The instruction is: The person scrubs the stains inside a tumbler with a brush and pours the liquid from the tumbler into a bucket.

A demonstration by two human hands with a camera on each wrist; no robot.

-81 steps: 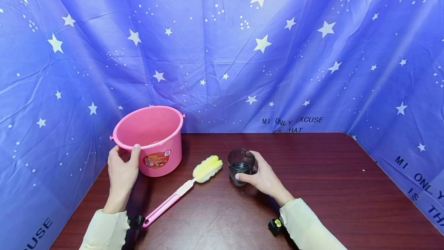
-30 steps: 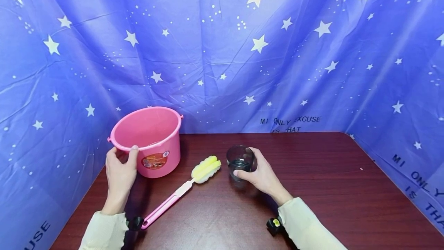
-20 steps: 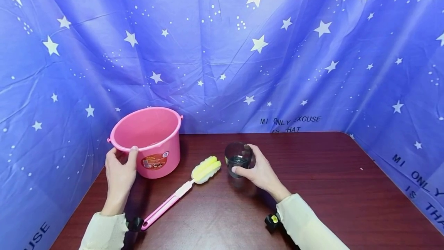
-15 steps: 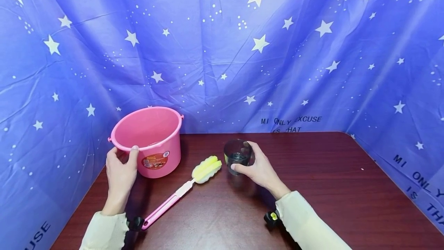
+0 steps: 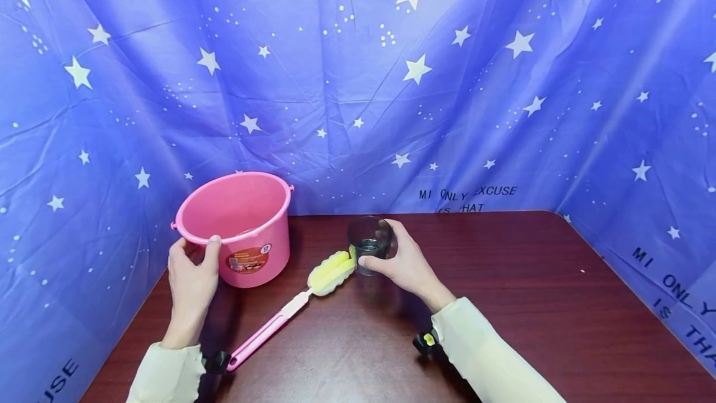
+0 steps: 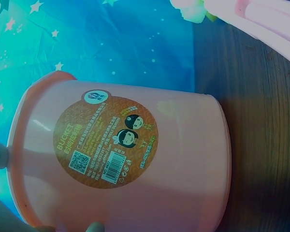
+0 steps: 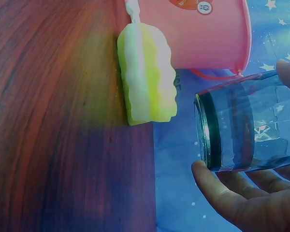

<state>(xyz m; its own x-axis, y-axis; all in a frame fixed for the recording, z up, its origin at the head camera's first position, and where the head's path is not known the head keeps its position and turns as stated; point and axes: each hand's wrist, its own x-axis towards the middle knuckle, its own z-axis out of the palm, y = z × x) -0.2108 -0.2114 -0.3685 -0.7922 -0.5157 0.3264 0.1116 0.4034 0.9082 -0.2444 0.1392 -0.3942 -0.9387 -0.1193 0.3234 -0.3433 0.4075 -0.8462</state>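
Observation:
My left hand (image 5: 192, 282) grips the near rim of a pink bucket (image 5: 278, 226), its thumb over the outer side by the round label. The bucket stands upright at the back left of the table, and its label faces the left wrist view. My right hand (image 5: 407, 266) holds a dark clear drinking glass (image 5: 366, 229) round its side, thumb in front. Some clear liquid shows low in the glass. Raised off the tabletop in the right wrist view, the glass (image 7: 239, 121) sits beside the yellow and white sponge head of a cup brush (image 5: 279, 319).
The brush lies diagonally between my hands, its pink handle pointing toward me and ending by my left wrist. Dark red-brown wood forms the tabletop (image 5: 503, 303). A blue star-printed cloth (image 5: 347, 79) hangs round the back and sides.
My right hand has lifted the glass off the table and carried it left and away from me, close to the sponge head. My left hand stays on the bucket rim.

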